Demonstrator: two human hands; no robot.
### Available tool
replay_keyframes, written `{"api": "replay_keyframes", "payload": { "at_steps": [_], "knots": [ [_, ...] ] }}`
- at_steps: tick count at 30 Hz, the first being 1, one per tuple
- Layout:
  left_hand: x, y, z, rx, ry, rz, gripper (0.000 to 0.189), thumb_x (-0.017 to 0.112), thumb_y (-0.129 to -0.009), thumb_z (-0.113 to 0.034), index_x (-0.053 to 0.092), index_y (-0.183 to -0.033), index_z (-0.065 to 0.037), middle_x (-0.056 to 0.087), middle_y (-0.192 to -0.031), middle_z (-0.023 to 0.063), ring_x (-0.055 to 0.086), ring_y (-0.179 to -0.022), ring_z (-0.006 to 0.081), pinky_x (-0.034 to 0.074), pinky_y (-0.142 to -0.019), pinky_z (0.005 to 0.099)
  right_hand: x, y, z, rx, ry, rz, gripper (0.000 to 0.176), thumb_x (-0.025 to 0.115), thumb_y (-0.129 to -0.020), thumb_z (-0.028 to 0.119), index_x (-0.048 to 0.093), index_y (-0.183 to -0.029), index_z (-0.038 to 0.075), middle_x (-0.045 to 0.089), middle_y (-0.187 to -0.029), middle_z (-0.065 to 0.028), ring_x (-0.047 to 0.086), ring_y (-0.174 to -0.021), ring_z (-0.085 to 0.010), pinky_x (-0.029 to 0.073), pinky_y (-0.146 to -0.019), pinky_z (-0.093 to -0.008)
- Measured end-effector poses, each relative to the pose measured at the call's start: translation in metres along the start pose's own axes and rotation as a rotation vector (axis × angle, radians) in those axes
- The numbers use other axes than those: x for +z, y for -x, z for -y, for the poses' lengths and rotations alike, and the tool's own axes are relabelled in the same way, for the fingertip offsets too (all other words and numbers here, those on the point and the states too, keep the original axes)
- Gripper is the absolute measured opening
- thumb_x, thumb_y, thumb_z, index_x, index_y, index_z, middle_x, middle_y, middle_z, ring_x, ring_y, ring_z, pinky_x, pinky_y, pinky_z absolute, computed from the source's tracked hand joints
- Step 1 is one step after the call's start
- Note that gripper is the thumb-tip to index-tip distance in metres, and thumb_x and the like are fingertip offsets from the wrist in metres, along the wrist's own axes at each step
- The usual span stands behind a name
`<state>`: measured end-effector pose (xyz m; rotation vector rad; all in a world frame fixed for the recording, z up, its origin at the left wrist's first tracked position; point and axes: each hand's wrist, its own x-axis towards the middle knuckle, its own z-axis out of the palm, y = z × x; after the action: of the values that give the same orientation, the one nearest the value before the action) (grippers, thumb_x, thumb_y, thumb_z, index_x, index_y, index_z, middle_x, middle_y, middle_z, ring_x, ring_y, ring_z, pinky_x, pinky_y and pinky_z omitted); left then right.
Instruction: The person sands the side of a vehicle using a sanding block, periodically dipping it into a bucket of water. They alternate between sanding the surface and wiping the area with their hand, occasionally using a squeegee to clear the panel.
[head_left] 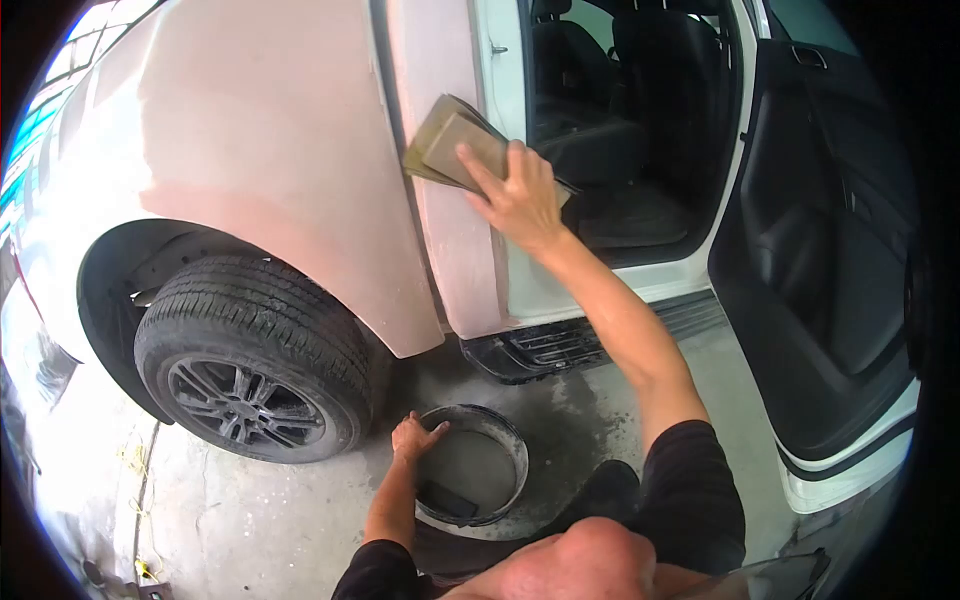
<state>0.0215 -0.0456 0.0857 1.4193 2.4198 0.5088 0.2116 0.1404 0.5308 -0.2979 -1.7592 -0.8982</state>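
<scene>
My right hand holds a tan block with greenish-brown sheets under it, against the pinkish pillar panel beside the open doorway. Its fingers lie over the block's right part. Lower down, my left hand rests at the left rim of a round black tub, the thumb over the inside edge. Grey, cloudy water fills part of the tub, and a dark flat block lies at its lower left. What the left fingers grip is partly hidden.
A vehicle's pinkish-white fender and black tire are at left. A black side step runs below the doorway. The open door stands at right. The concrete floor has wet patches and yellow string at lower left.
</scene>
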Motion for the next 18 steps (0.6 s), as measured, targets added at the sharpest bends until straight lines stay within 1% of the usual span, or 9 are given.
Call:
{"api": "replay_keyframes", "payload": {
  "at_steps": [3,5,7,10,11,13,15,16,18],
  "knots": [
    [-0.002,-0.001,0.004,-0.004,0.008,0.019,0.107,0.063,-0.073,-0.086,0.058,-0.131,0.004,0.068,-0.123,0.0233,0.066,-0.117,0.0388,0.053,-0.1,0.0456,-0.002,-0.053,-0.03,-0.045,0.11,0.043,0.088,0.081,-0.081,0.042,0.04,-0.158,0.034,0.054,-0.112,-0.021,0.054,-0.097,-0.0355,0.043,-0.072,-0.0468],
    [-0.007,0.0,-0.001,-0.029,0.005,0.055,0.108,0.063,-0.073,-0.086,0.057,-0.132,0.004,0.068,-0.124,0.0232,0.066,-0.118,0.0382,0.053,-0.1,0.0454,0.001,-0.131,-0.054,-0.017,0.128,-0.12,0.078,0.078,-0.084,0.043,0.047,-0.155,0.033,0.05,-0.105,-0.0193,0.05,-0.092,-0.0365,0.044,-0.075,-0.0463],
    [-0.01,0.0,-0.009,-0.066,-0.014,0.069,0.107,0.064,-0.074,-0.085,0.057,-0.132,0.004,0.068,-0.125,0.0234,0.065,-0.12,0.0378,0.052,-0.101,0.0452,-0.017,-0.198,-0.056,0.254,-0.067,0.024,0.063,0.067,-0.095,0.033,0.049,-0.152,0.013,0.053,-0.123,-0.0274,0.054,-0.11,-0.0388,0.045,-0.091,-0.0518],
    [-0.011,0.0,-0.007,-0.059,-0.026,0.053,0.105,0.064,-0.075,-0.083,0.057,-0.133,0.004,0.068,-0.125,0.0236,0.065,-0.12,0.0378,0.052,-0.1,0.0448,-0.012,-0.2,-0.047,0.353,-0.05,-0.012,0.062,0.066,-0.096,0.033,0.048,-0.151,0.011,0.052,-0.128,-0.028,0.053,-0.115,-0.0401,0.046,-0.094,-0.0543],
    [-0.01,0.002,-0.006,-0.042,-0.024,0.045,0.104,0.064,-0.076,-0.083,0.057,-0.133,0.003,0.068,-0.125,0.0237,0.065,-0.12,0.0378,0.053,-0.1,0.0447,-0.005,-0.175,-0.042,0.267,0.001,-0.058,0.067,0.07,-0.092,0.037,0.048,-0.152,0.017,0.052,-0.121,-0.0252,0.053,-0.108,-0.0384,0.045,-0.086,-0.0517],
    [-0.011,0.002,-0.005,-0.048,-0.004,0.057,0.102,0.065,-0.076,-0.082,0.057,-0.133,0.003,0.068,-0.125,0.0238,0.065,-0.12,0.0378,0.052,-0.101,0.0447,0.009,-0.092,-0.036,0.084,0.114,-0.148,0.076,0.077,-0.084,0.044,0.047,-0.153,0.03,0.052,-0.107,-0.0197,0.054,-0.094,-0.0351,0.044,-0.071,-0.0466],
    [-0.007,0.003,-0.006,-0.038,0.013,0.062,0.101,0.065,-0.076,-0.081,0.057,-0.132,0.003,0.067,-0.125,0.024,0.065,-0.12,0.0378,0.052,-0.101,0.0447,-0.005,-0.064,-0.034,0.088,0.085,-0.045,0.072,0.076,-0.085,0.044,0.049,-0.15,0.029,0.052,-0.106,-0.0198,0.054,-0.095,-0.0361,0.044,-0.071,-0.0473],
    [-0.006,0.002,-0.003,-0.03,0.013,0.056,0.101,0.065,-0.076,-0.081,0.057,-0.132,0.003,0.067,-0.125,0.0241,0.065,-0.12,0.0377,0.052,-0.101,0.0447,-0.005,-0.065,-0.033,0.09,0.066,-0.009,0.07,0.075,-0.086,0.044,0.05,-0.149,0.028,0.052,-0.106,-0.0198,0.054,-0.095,-0.0366,0.045,-0.072,-0.0476],
    [-0.005,0.001,0.003,-0.017,0.006,0.061,0.101,0.066,-0.076,-0.081,0.058,-0.131,0.002,0.066,-0.127,0.024,0.064,-0.121,0.0375,0.051,-0.102,0.0449,0.008,-0.112,-0.052,0.058,0.112,-0.128,0.07,0.076,-0.085,0.044,0.051,-0.149,0.028,0.052,-0.106,-0.0198,0.054,-0.094,-0.0368,0.044,-0.07,-0.0471]
  ]
}}
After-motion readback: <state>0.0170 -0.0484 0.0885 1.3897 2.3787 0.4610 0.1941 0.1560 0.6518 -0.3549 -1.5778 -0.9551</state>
